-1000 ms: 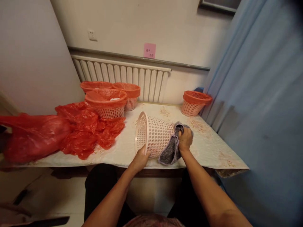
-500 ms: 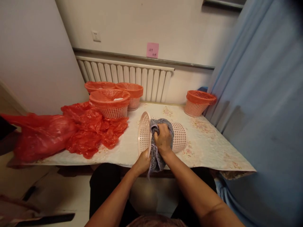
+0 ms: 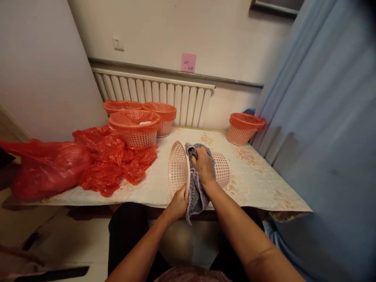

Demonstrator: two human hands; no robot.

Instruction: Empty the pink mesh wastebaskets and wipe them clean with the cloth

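Basket (image 3: 178,168) of pale pink lattice lies on its side at the front of the table (image 3: 252,188), open mouth facing left, its middle hidden under a grey cloth (image 3: 197,196); how much of its underside touches the table cannot be seen; the left hand (image 3: 178,204) is clamped on the near side of its rim, most of the fingers out of sight; the right hand (image 3: 204,162) is closed on the bunched cloth, pressing it to the upper side of the pale basket, the fingertips lost in the folds; left of the pale basket, red plastic bags (image 3: 102,164) sprawl in a heap, and what the fullest one holds is hard to make out; behind that heap, farther back than the pale basket, stand three baskets with red liners, the front one (image 3: 141,139) partly covering the other two, a white scrap (image 3: 145,122) inside it too small to identify; to the right and behind the pale basket, another lined basket (image 3: 240,135) stands against the blue curtain (image 3: 317,137), with something blue (image 3: 249,111) mostly hidden behind it.
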